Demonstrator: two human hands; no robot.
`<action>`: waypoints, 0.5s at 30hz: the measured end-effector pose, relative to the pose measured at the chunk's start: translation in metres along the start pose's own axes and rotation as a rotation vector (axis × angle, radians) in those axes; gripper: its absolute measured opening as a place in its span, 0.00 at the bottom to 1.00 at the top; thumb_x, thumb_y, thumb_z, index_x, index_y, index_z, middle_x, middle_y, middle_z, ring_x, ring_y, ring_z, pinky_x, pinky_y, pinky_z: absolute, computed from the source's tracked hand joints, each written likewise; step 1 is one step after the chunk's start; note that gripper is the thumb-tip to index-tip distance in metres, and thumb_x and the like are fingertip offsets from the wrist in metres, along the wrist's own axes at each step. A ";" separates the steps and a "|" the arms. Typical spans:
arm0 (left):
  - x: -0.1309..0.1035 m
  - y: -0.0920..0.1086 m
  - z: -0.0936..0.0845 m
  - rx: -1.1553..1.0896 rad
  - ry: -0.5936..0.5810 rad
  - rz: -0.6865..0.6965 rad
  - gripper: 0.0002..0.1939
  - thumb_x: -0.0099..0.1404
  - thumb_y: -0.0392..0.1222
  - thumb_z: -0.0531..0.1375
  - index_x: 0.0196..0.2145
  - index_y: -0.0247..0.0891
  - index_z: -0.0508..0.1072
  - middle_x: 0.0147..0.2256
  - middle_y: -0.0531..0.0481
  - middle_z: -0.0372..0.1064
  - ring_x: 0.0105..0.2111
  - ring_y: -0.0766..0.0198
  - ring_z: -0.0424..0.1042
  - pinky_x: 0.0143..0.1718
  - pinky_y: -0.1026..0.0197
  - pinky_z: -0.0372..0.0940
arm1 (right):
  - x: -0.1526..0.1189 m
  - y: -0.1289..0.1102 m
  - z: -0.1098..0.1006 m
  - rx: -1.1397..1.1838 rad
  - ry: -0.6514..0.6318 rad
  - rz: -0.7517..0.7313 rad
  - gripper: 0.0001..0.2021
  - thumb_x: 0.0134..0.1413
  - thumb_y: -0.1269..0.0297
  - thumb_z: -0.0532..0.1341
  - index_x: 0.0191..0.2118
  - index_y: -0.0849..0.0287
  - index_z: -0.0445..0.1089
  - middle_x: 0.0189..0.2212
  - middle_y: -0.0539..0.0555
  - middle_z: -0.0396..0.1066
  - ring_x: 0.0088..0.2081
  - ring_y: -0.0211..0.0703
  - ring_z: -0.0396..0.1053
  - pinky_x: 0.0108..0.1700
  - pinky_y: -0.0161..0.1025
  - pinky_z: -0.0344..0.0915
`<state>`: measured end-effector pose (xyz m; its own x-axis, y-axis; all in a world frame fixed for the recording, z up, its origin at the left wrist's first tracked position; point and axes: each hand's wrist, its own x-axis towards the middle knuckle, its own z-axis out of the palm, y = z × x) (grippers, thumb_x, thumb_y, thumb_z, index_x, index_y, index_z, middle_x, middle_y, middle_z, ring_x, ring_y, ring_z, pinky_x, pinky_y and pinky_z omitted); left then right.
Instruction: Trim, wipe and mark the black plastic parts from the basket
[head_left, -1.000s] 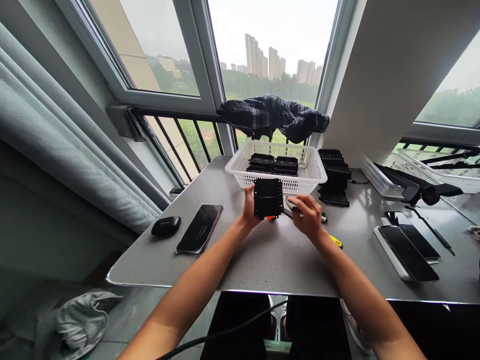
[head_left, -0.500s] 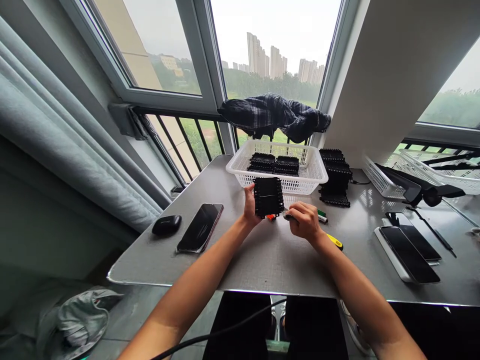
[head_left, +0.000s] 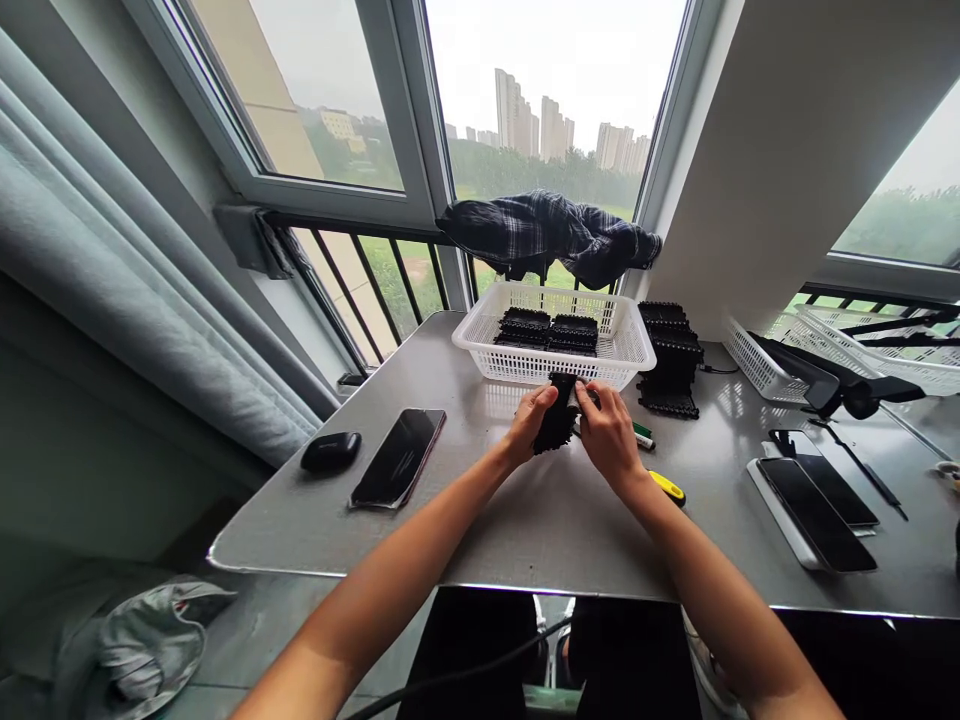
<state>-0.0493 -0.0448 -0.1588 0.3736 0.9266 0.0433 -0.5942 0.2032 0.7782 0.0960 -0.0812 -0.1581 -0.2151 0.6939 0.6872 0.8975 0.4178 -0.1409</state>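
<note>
A black ridged plastic piece (head_left: 553, 424) is gripped in my left hand (head_left: 527, 425), tilted over the table in front of the white basket (head_left: 555, 372). My right hand (head_left: 609, 430) is closed at the piece's right edge, around a small tool (head_left: 576, 398) that its fingers mostly cover. Inside the basket lie several similar black pieces (head_left: 576, 330). More of them stand stacked (head_left: 670, 360) to the right of the basket.
On the grey table (head_left: 300, 530) lie a phone (head_left: 399, 457) and black case (head_left: 331, 453) at left, a green marker (head_left: 643, 434) and yellow-handled tool (head_left: 667, 487) by my right hand, and stacked phones (head_left: 817, 510) at right. Further baskets (head_left: 765, 370) stand behind.
My left hand has moved right and turned the black piece more edge-on. My right hand has come up against it, and the orange-red item beneath the piece is no longer visible.
</note>
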 end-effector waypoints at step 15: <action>0.005 0.018 -0.006 -0.121 0.124 0.110 0.25 0.58 0.55 0.61 0.46 0.34 0.73 0.29 0.49 0.75 0.23 0.65 0.72 0.25 0.65 0.66 | -0.006 -0.025 0.006 0.245 -0.236 -0.100 0.15 0.52 0.78 0.58 0.44 0.58 0.73 0.40 0.57 0.71 0.40 0.44 0.71 0.43 0.39 0.69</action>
<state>-0.0620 -0.0344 -0.1487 0.2156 0.9756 0.0410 -0.7107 0.1280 0.6918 0.0730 -0.0923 -0.1626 -0.4059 0.7466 0.5271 0.7547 0.5991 -0.2674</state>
